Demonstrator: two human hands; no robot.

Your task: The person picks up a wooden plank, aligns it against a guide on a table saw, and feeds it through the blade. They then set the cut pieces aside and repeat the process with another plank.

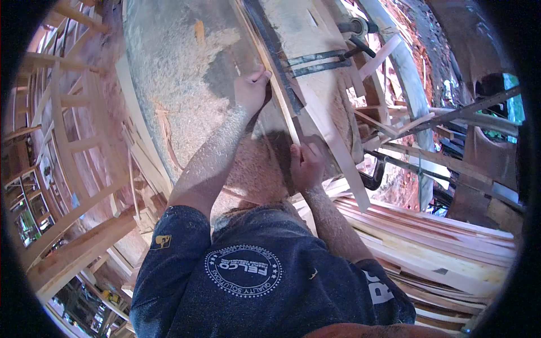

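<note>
Wooden strip (pixel 284 110): pale, slim, near straight, long side running along sawdust-strewn worktop (pixel 169 73), close beside a dark bar (pixel 275 56).

From the wearer's head, one wide, round-edged view looks steeply down and forward, close above the near navy-blue, white-printed shirt (pixel 242 307), past the bare left hand (pixel 251 91) and bare right hand (pixel 307 166) to the sawdust-strewn worktop (pixel 163 73).
</note>
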